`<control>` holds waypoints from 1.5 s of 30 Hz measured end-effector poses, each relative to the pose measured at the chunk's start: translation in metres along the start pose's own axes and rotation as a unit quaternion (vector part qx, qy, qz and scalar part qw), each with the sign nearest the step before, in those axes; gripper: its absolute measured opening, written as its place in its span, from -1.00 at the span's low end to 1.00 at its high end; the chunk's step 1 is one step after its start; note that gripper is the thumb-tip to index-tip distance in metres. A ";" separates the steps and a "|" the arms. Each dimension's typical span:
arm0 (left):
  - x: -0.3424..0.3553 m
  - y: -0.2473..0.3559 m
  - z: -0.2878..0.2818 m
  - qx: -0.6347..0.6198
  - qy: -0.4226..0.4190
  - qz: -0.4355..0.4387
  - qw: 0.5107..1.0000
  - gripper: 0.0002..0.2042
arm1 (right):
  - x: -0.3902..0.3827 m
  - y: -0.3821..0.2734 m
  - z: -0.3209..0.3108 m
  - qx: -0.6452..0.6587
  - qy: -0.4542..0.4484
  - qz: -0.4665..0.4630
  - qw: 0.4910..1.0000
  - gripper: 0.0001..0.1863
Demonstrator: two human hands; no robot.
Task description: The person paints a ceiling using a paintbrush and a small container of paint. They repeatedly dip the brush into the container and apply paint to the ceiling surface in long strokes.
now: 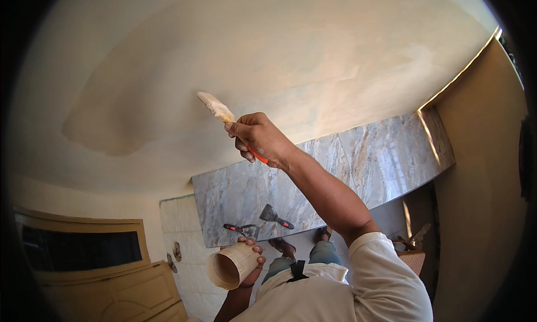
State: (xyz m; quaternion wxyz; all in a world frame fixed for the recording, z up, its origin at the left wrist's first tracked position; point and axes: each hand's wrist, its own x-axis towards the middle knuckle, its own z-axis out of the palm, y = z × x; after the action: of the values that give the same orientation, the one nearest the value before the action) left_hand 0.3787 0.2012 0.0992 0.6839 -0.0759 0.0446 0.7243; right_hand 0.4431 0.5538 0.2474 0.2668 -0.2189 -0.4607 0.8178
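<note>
My right hand (257, 138) is raised at the middle of the view, its fingers closed round the orange handle of a paintbrush (217, 107). The bristles are coated in pale cream paint and point up and left, close to the wall (313, 59); whether they touch it I cannot tell. Lower down, my left hand (253, 260) grips a cream-coloured tub (235, 266) from behind and the side. The tub tilts so its open mouth shows; its inside looks brownish and shaded. A darker, damp-looking patch (134, 112) spreads over the wall left of the brush.
Below the wall runs a grey marbled counter (369, 160). On it lie a wide scraper (276, 216) and another red-and-black-handled tool (241, 229). A wooden door (120, 294) stands at lower left, a woven basket (413, 260) at lower right. A side wall (481, 154) closes the right.
</note>
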 end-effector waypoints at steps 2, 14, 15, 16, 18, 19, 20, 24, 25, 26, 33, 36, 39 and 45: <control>-0.003 0.007 0.000 0.010 0.004 0.007 1.000 -0.48 | -0.001 -0.020 -0.033 0.047 -0.085 0.033 0.995 -0.74; -0.001 0.002 -0.009 -0.023 -0.002 -0.009 1.000 -0.48 | -0.115 -0.133 -0.264 0.196 0.292 -0.322 0.879 -0.71; -0.001 0.001 -0.009 -0.017 0.000 -0.009 1.000 -0.48 | -0.100 -0.130 -0.245 0.152 0.318 -0.306 0.884 -0.71; 0.000 0.001 -0.009 -0.010 0.005 -0.014 1.000 -0.47 | -0.084 -0.124 -0.227 0.109 0.348 -0.290 0.885 -0.71; -0.004 -0.002 -0.011 -0.010 0.004 -0.010 1.000 -0.47 | -0.036 -0.100 -0.156 0.020 0.338 -0.252 0.907 -0.71; 0.000 -0.003 -0.008 -0.012 0.003 -0.016 1.000 -0.48 | -0.018 -0.079 -0.123 0.009 0.332 -0.257 0.908 -0.69; 0.004 -0.004 -0.006 -0.015 0.001 -0.021 1.000 -0.48 | -0.006 -0.057 -0.093 0.006 0.303 -0.224 0.926 -0.69; 0.001 -0.008 0.001 -0.009 -0.007 -0.013 1.000 -0.48 | 0.008 0.010 0.007 -0.011 0.086 -0.038 0.996 -0.69; -0.001 -0.008 0.001 -0.008 -0.007 -0.010 1.000 -0.48 | 0.006 0.024 0.013 0.015 0.044 -0.008 0.999 -0.70; -0.003 -0.007 0.000 -0.008 -0.009 -0.005 1.000 -0.48 | 0.004 0.034 0.020 0.039 0.000 0.023 0.999 -0.70; -0.025 0.013 -0.016 -0.018 -0.017 0.013 1.000 -0.47 | 0.009 0.009 -0.012 -0.009 -0.067 0.084 0.994 -0.89; -0.032 0.024 -0.022 -0.018 -0.016 0.010 1.000 -0.46 | 0.013 -0.037 -0.048 0.030 -0.037 0.038 0.998 -0.82; -0.035 0.039 -0.019 -0.016 -0.025 0.001 1.000 -0.44 | -0.032 -0.063 -0.105 0.105 -0.019 -0.056 0.993 -0.76; -0.033 0.067 -0.025 -0.030 -0.049 -0.019 0.998 -0.43 | -0.181 -0.012 -0.114 -0.221 0.427 -0.090 0.872 -0.67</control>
State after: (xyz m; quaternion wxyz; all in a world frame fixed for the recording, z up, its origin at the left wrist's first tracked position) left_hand 0.3150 0.1605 0.0776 0.6965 -0.0617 -0.0124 0.7148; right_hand 0.6525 0.5163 0.2233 0.4545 -0.5573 -0.4887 0.4940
